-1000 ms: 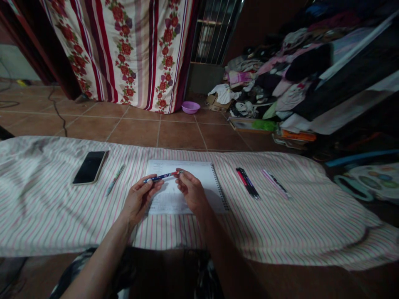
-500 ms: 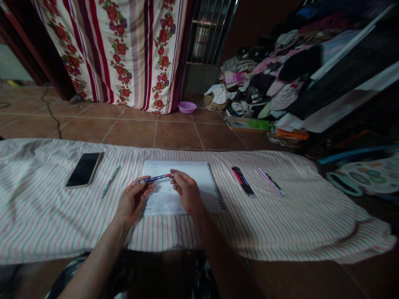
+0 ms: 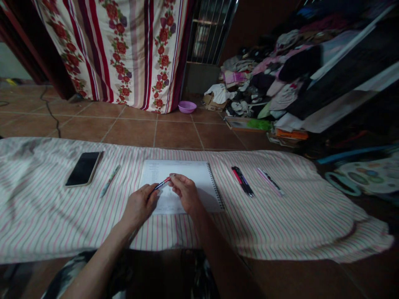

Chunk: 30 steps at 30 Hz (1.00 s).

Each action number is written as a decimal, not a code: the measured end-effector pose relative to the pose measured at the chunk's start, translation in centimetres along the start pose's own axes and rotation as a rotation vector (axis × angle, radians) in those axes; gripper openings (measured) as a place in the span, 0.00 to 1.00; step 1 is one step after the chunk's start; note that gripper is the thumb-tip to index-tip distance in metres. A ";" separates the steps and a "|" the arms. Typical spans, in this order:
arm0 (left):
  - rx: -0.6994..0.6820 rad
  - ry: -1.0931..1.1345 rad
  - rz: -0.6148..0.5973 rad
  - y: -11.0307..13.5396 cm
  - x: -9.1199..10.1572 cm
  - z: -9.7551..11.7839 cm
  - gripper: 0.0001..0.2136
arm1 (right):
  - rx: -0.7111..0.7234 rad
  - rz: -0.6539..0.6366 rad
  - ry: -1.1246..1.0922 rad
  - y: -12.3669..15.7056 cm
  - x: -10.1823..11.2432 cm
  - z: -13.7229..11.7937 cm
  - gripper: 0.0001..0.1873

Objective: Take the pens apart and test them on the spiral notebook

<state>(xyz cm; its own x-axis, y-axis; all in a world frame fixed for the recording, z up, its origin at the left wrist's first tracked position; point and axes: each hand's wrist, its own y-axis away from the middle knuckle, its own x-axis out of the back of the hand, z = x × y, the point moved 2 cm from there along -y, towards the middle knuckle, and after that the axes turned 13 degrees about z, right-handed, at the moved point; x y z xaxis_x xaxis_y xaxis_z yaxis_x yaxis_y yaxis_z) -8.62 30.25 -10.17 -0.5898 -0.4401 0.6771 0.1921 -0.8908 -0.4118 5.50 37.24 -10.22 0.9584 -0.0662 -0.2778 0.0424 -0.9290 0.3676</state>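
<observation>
While the left hand (image 3: 139, 204) grips the blue end of a blue-and-red pen (image 3: 162, 182), the right hand (image 3: 186, 192) pinches its red end between thumb and fingers, both grips narrow and closed on the barrel. The pen slants above an open spiral notebook (image 3: 201, 169), its far end rising toward the right hand (the left fingers hide its lower tip). The notebook, with its wire binding along the right edge, lies on a striped cloth (image 3: 299, 224). To its left rest a pale green pen (image 3: 110, 181) and, farther out, a smartphone (image 3: 83, 168) with a dark screen. To its right lies a cluster of red and dark pens (image 3: 242, 181), then a pink-and-black pair (image 3: 270, 182). On the tiled floor (image 3: 174, 131) beyond, a purple basin (image 3: 187, 107) sits beside a floral curtain (image 3: 124, 54).
</observation>
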 end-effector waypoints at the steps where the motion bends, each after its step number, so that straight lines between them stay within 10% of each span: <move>1: -0.026 -0.057 0.009 0.1 0.0 0.0 0.16 | -0.007 -0.004 -0.005 0.0 -0.1 0.0 0.17; 11: -0.071 -0.291 -0.039 0.1 -0.1 0.6 0.19 | 0.012 0.098 0.020 -0.7 0.2 0.6 0.14; 30: 0.163 -0.042 -0.108 -0.2 -0.1 0.9 0.15 | -0.044 -0.030 -0.108 -0.4 -0.1 0.0 0.13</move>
<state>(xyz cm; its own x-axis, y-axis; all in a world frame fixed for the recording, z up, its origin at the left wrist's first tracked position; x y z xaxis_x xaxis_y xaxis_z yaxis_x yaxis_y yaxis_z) -7.89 30.39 -9.59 -0.5809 -0.3427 0.7383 0.2561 -0.9379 -0.2338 5.39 37.61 -10.38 0.9204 -0.0795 -0.3828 0.0854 -0.9146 0.3951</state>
